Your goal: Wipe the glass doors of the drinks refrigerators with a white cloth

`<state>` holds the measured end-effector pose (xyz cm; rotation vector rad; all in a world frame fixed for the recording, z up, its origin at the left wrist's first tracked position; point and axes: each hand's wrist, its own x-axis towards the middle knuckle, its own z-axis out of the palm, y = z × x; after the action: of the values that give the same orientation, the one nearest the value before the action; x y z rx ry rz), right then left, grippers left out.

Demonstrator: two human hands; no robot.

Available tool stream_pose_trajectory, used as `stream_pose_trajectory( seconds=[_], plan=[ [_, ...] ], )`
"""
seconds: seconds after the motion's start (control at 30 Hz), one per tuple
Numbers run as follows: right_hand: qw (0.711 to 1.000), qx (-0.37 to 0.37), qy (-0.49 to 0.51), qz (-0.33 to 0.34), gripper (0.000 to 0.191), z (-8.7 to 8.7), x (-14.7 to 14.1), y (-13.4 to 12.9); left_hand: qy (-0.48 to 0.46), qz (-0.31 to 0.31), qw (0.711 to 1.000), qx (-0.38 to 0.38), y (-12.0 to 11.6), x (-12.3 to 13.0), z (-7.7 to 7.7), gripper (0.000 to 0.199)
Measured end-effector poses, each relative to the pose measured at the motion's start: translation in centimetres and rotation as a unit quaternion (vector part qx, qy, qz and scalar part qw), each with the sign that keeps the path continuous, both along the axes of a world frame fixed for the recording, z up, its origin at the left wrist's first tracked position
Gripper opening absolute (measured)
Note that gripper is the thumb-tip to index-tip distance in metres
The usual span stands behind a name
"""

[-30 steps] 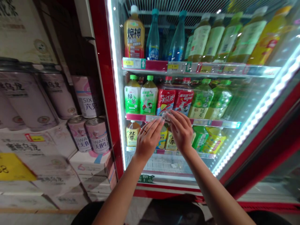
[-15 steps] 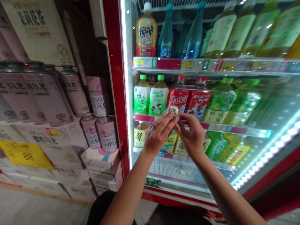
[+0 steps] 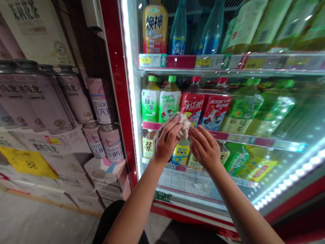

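A crumpled whitish cloth (image 3: 185, 127) is bunched in the fingers of my left hand (image 3: 164, 141), which is closed around it. My right hand (image 3: 207, 148) is just to the right of the cloth, fingers stretched forward and slightly parted, with nothing visible in it. Whether its fingertips touch the cloth I cannot tell. Both hands are in front of the fridge's middle shelf edge (image 3: 241, 138). Behind them stand red-labelled iced tea bottles (image 3: 214, 110) and, further left, green tea bottles (image 3: 151, 103).
The lit drinks fridge has a red frame (image 3: 115, 67) on its left. Tall bottles stand on the upper shelf (image 3: 180, 61), and more drinks are on the lower one. Left of the fridge are pink cans (image 3: 111, 142), tall canisters (image 3: 76, 95) and stacked boxes (image 3: 104, 173).
My hands were together over the cloth; now they are apart, the cloth staying in my left hand. My right hand's fingers have straightened. The view has shifted slightly closer to the fridge.
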<state>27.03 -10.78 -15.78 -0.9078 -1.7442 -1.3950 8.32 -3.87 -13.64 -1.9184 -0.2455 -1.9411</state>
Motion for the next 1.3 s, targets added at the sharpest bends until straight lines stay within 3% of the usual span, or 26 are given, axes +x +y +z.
stream_pose_trajectory(
  seconds=[0.23, 0.33, 0.47, 0.6, 0.73, 0.83, 0.97, 1.07, 1.2, 1.3],
  plan=[
    [0.998, -0.034, 0.017, 0.047, 0.08, -1.0, -0.1, -0.1, 0.073, 0.064, 0.994, 0.045, -0.4, 0.4, 0.7, 0.051],
    [0.997, -0.06, 0.022, 0.037, 0.077, -1.1, -0.1, -0.3, 0.026, 0.067, 0.996, 0.053, 0.3, -0.5, 1.0, 0.055],
    [0.997, -0.068, 0.023, 0.028, 0.076, -1.1, -0.3, -0.2, -0.019, 0.041, 0.999, -0.008, 0.6, -0.1, 0.0, 0.065],
    [0.998, -0.041, 0.039, 0.031, 0.074, -1.5, -0.5, 0.3, 0.058, 0.054, 0.996, -0.032, 0.0, 1.8, -1.2, 0.071],
    [0.998, -0.027, 0.044, 0.037, 0.07, -1.7, -0.5, 0.6, 0.146, 0.092, 0.985, -0.005, -0.3, 1.6, -0.5, 0.074],
    [0.998, -0.047, 0.036, 0.031, 0.073, -1.5, -0.5, 0.3, 0.117, 0.119, 0.986, 0.001, 0.2, 0.4, 0.2, 0.077],
    [0.997, -0.057, 0.036, 0.024, 0.075, -1.4, -0.6, 0.0, 0.055, 0.122, 0.991, -0.029, 0.6, 0.4, -0.4, 0.078],
    [0.997, -0.055, 0.044, 0.029, 0.072, -1.6, -0.5, 0.3, 0.075, 0.134, 0.988, -0.026, 0.2, 1.2, -1.0, 0.079],
    [0.998, -0.042, 0.041, 0.03, 0.075, -1.8, -0.4, 0.5, 0.134, 0.143, 0.981, -0.001, -0.1, 0.9, -0.3, 0.08],
    [0.998, -0.052, 0.034, 0.024, 0.077, -1.6, -0.4, 0.3, 0.093, 0.12, 0.988, -0.014, 0.5, 0.1, 0.2, 0.078]
  ],
)
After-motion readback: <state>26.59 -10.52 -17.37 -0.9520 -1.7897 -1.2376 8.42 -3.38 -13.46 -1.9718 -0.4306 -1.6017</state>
